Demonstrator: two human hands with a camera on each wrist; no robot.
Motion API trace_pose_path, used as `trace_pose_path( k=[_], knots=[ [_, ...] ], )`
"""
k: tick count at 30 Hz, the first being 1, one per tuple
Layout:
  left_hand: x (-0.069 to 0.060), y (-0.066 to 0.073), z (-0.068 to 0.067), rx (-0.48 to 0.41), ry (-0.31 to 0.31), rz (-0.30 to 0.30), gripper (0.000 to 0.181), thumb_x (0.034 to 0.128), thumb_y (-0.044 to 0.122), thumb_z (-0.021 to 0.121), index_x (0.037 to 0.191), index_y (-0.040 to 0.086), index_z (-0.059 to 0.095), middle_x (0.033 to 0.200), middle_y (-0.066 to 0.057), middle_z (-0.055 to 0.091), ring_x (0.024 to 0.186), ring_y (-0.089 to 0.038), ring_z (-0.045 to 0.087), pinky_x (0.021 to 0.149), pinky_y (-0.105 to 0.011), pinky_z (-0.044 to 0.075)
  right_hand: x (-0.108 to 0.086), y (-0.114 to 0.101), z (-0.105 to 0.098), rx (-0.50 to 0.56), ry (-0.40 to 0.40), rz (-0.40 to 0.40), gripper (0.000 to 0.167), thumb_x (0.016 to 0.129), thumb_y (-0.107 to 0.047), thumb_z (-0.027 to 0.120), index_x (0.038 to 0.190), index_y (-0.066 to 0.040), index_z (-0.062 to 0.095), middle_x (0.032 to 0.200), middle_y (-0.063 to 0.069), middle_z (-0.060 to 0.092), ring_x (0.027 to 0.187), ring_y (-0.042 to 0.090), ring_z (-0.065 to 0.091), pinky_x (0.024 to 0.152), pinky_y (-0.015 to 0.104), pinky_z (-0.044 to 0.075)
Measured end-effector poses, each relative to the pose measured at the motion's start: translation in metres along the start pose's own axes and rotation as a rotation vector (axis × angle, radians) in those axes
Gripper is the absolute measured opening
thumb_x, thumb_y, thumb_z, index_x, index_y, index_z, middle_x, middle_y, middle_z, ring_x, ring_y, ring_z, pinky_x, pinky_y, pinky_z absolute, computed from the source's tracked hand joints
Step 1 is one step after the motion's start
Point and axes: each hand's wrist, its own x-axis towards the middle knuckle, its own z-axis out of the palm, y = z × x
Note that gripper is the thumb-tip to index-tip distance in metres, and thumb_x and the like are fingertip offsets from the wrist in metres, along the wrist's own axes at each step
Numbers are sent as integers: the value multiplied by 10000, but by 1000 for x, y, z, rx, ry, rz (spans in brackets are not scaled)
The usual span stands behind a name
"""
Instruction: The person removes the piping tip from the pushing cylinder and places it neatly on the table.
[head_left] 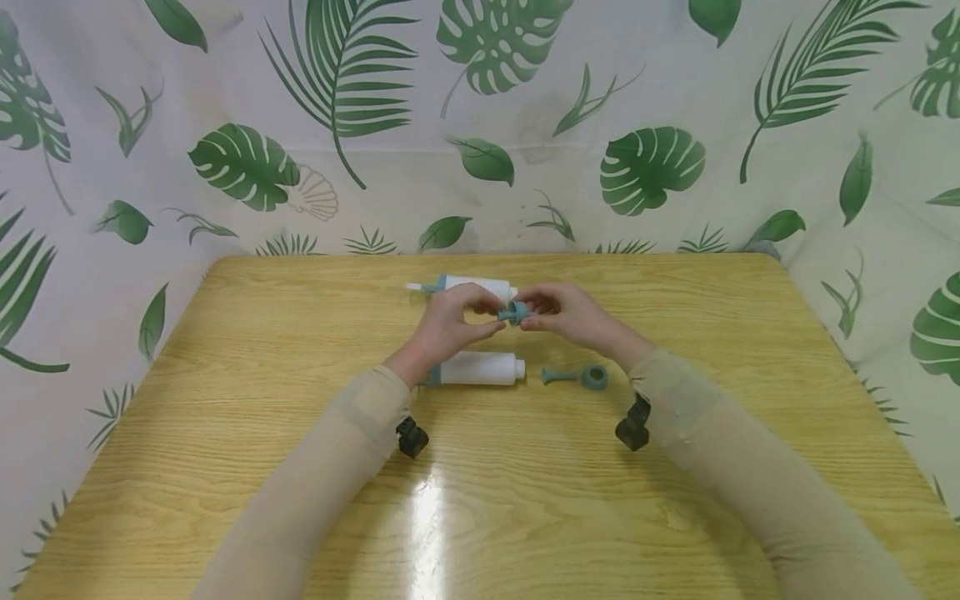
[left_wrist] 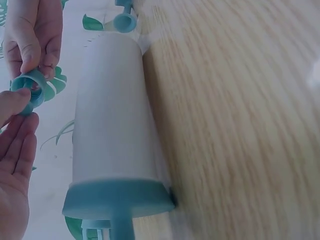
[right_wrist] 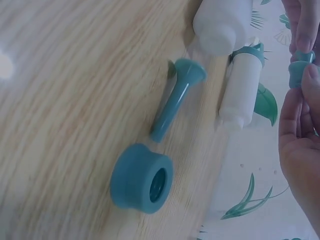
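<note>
Above the table's far half, a teal ring-shaped cap (head_left: 517, 310) with a small teal stem piece (head_left: 502, 316) in it is held between both hands. My left hand (head_left: 453, 321) pinches the stem piece with thumb and fingertips. From the other side my right hand (head_left: 573, 315) grips the cap. Below them lies a white bottle (head_left: 480, 369) with a teal base, its neck to the right. A second white bottle (head_left: 474, 285) lies behind the hands, partly hidden. To the near bottle's right are a teal flared stem (head_left: 558, 377) and a teal ring cap (head_left: 595, 377).
The wood-grain table (head_left: 525, 500) runs back to a leaf-patterned cloth (head_left: 405, 192). Black wrist cameras (head_left: 411, 437) hang under both sleeves, low over the table.
</note>
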Motion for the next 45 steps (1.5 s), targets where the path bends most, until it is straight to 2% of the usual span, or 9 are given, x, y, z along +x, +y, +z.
trace_pose_path(
  k=[3,6,16,22,27,32,39,42,45],
  knots=[
    [1,0,-2,54,0,34,177,817,115,762,982,58,730,954,-40,692,870,-137,614,785,-286,513,-1,2,-2,-15,2,3,361,892,-97,672,1236,-15,601,1028,122,613,950,240,573,832,346,487],
    [2,-1,-3,91,-1,37,192,808,132,768,985,61,741,941,-55,698,847,-134,616,771,-273,506,-2,6,-7,-34,9,13,368,895,-102,671,1244,-14,597,1026,127,608,950,240,571,835,346,483],
    [9,3,-2,102,-35,-74,208,834,136,746,1016,36,728,977,-58,688,877,-140,631,798,-219,501,-9,20,-32,-149,40,42,388,899,-157,676,1248,-10,590,991,112,615,914,223,578,786,313,490],
    [23,6,4,119,-76,-114,224,844,155,739,1033,37,716,998,-48,675,903,-146,611,816,-225,491,-13,32,-48,-267,53,64,381,893,-187,689,1218,-12,597,944,105,607,876,237,571,746,342,476],
    [38,3,13,158,-112,-121,219,844,143,740,1032,33,715,1001,-62,681,902,-158,610,815,-224,483,-13,40,-58,-356,63,73,378,885,-147,697,1210,15,593,1058,187,583,920,302,574,802,423,479],
    [49,-1,24,204,-168,-159,215,851,136,732,1035,28,714,1003,-70,682,900,-162,603,799,-227,479,-11,44,-64,-396,36,100,369,882,-45,657,1211,75,542,1214,292,516,1004,418,590,862,492,490],
    [63,-1,39,375,-326,-185,237,875,142,707,1084,31,698,1037,-70,667,940,-175,587,821,-262,478,-3,54,-62,-438,-1,104,337,849,56,607,1168,121,518,1144,296,549,1020,435,578,878,501,484],
    [68,-2,47,432,-369,-214,245,876,144,707,1100,46,691,1066,-51,656,975,-167,580,845,-262,472,-1,58,-59,-445,-11,136,301,873,0,608,1152,87,537,1135,255,560,1037,393,549,898,507,454],
    [72,-3,55,461,-367,-239,211,871,130,711,1069,61,695,1068,-37,648,989,-160,572,857,-262,467,-1,61,-55,-458,-21,149,266,887,-45,603,1127,62,569,1122,231,576,1045,374,528,899,514,436]
  ],
)
